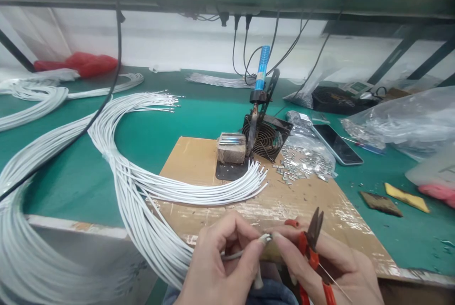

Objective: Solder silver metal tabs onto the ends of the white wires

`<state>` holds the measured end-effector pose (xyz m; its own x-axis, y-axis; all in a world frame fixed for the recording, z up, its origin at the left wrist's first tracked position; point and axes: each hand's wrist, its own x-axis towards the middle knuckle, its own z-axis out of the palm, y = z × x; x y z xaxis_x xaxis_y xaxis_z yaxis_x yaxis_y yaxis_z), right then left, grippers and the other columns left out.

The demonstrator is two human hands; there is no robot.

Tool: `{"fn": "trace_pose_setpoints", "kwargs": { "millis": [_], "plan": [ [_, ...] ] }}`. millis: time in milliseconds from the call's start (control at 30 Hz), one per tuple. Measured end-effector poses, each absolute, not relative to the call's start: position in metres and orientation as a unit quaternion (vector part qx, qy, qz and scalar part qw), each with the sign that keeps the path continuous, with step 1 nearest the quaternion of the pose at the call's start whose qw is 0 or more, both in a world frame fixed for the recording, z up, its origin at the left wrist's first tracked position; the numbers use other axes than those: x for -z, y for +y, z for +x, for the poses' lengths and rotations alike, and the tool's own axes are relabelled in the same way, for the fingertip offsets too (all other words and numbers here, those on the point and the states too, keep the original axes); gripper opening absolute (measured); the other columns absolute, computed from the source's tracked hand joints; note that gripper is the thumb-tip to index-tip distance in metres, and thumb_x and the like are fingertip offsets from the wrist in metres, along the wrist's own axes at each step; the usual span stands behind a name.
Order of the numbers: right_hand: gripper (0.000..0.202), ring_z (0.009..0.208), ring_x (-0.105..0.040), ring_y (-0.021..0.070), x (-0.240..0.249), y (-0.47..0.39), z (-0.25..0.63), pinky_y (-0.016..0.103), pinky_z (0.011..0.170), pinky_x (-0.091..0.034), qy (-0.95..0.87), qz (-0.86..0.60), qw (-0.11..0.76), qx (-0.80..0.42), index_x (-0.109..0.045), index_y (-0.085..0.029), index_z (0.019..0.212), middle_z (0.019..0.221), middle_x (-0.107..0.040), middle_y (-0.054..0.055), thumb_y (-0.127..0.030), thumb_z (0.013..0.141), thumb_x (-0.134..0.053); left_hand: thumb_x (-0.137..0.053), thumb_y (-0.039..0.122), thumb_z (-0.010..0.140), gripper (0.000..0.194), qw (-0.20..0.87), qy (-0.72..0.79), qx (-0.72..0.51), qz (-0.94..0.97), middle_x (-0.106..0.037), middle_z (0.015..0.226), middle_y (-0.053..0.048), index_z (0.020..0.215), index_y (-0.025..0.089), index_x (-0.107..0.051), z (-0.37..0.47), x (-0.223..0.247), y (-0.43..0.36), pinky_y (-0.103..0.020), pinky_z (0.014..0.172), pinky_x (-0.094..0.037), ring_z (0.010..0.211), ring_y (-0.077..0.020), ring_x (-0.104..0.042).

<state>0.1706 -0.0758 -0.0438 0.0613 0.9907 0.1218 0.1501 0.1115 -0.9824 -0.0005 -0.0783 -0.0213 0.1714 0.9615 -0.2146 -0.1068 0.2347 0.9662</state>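
Observation:
Low at the front edge of the table, my left hand (227, 257) pinches a white cable (265, 237) close to its end. My right hand (341, 267) meets it there, thumb and fingertip at the cable's tip; whether a small part sits between them I cannot make out. Across the right palm lie red-handled scissors (314, 231), held with the blades pointing up and away. A thick bundle of white cables (206, 191) curves in from the left, its cut ends resting on a cardboard sheet (188, 153) just beyond my hands.
A blue-handled soldering iron (262, 66) stands upright beside a block (231, 148) and a black fan (268, 139). Small metal pieces (295, 165) lie scattered near a phone (337, 144). Yellow and brown pads (407, 196) sit at right. A black cord (115, 58) hangs at left.

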Motion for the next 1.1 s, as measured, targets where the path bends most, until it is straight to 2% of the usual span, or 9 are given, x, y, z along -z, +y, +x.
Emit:
{"fn": "trace_pose_setpoints", "kwargs": {
  "millis": [100,167,300,467,567,667,800,933,1100],
  "plan": [
    [0.028,0.053,-0.052,0.0116,0.046,-0.076,0.169,0.020,0.046,-0.040,-0.463,-0.526,0.483,-0.525,-0.081,-0.020,0.068,0.061,-0.064,0.003,-0.046,0.074,-0.089,-0.079,0.055,0.083,0.044,0.641,0.466,-0.416,0.446,-0.054,0.062,0.003,0.075,0.018,-0.057,-0.003,0.019,-0.079,-0.024,0.056,-0.038,0.055,-0.0111,-0.049],
    [0.039,0.047,-0.040,0.0085,0.046,-0.076,0.168,0.022,0.044,-0.028,-0.423,-0.522,0.464,-0.577,-0.077,-0.017,0.065,0.052,-0.053,0.000,-0.054,0.073,-0.088,-0.079,0.060,0.082,0.048,0.666,0.446,-0.399,0.445,-0.053,0.062,0.003,0.075,0.018,-0.057,-0.006,0.019,-0.079,-0.024,0.055,-0.037,0.054,-0.0110,-0.049],
    [0.044,0.046,-0.035,0.0057,0.046,-0.077,0.163,0.022,0.049,-0.022,-0.358,-0.514,0.460,-0.629,-0.075,-0.017,0.066,0.047,-0.045,-0.004,-0.058,0.072,-0.087,-0.076,0.059,0.086,0.046,0.666,0.431,-0.407,0.453,-0.056,0.061,0.002,0.076,0.017,-0.061,-0.010,0.022,-0.078,-0.024,0.056,-0.036,0.055,-0.0119,-0.051],
    [0.040,0.047,-0.040,0.0068,0.052,-0.080,0.162,0.020,0.046,-0.029,-0.349,-0.521,0.492,-0.604,-0.083,-0.020,0.076,0.048,-0.047,-0.003,-0.060,0.073,-0.087,-0.078,0.047,0.089,0.036,0.625,0.453,-0.463,0.435,-0.056,0.065,0.003,0.076,0.017,-0.063,-0.006,0.026,-0.078,-0.022,0.058,-0.038,0.058,-0.0105,-0.053],
    [0.030,0.054,-0.058,0.0124,0.057,-0.081,0.163,0.020,0.050,-0.045,-0.373,-0.520,0.515,-0.570,-0.088,-0.023,0.080,0.060,-0.065,0.003,-0.050,0.069,-0.093,-0.080,0.043,0.088,0.033,0.623,0.456,-0.473,0.425,-0.058,0.065,0.003,0.076,0.017,-0.063,-0.004,0.027,-0.078,-0.022,0.059,-0.041,0.059,-0.0104,-0.055],
    [0.024,0.073,-0.073,0.0220,0.058,-0.082,0.161,0.026,0.065,-0.058,-0.404,-0.513,0.536,-0.535,-0.090,-0.027,0.082,0.079,-0.078,0.007,-0.046,0.068,-0.093,-0.079,0.041,0.088,0.031,0.618,0.460,-0.472,0.428,-0.060,0.065,0.003,0.076,0.017,-0.063,-0.004,0.030,-0.079,-0.022,0.059,-0.041,0.059,-0.0107,-0.057],
    [0.018,0.073,-0.075,0.0202,0.055,-0.084,0.157,0.025,0.072,-0.060,-0.434,-0.511,0.551,-0.497,-0.090,-0.032,0.086,0.080,-0.080,0.006,-0.044,0.072,-0.091,-0.077,0.040,0.091,0.029,0.617,0.454,-0.469,0.439,-0.060,0.065,0.003,0.078,0.018,-0.062,-0.005,0.034,-0.080,-0.023,0.058,-0.042,0.058,-0.0114,-0.057],
    [0.013,0.068,-0.076,0.0206,0.055,-0.083,0.160,0.025,0.066,-0.060,-0.472,-0.498,0.544,-0.483,-0.090,-0.032,0.086,0.075,-0.080,0.006,-0.039,0.075,-0.089,-0.077,0.042,0.091,0.031,0.609,0.456,-0.465,0.453,-0.060,0.066,0.002,0.078,0.018,-0.062,-0.004,0.034,-0.080,-0.024,0.059,-0.042,0.060,-0.0122,-0.056],
    [0.007,0.061,-0.072,0.0178,0.057,-0.081,0.164,0.022,0.058,-0.058,-0.476,-0.505,0.548,-0.467,-0.089,-0.029,0.076,0.074,-0.080,0.006,-0.036,0.074,-0.089,-0.080,0.052,0.087,0.041,0.611,0.466,-0.454,0.451,-0.061,0.066,0.001,0.077,0.016,-0.062,-0.002,0.031,-0.081,-0.024,0.059,-0.041,0.061,-0.0124,-0.053]
  ]
}}
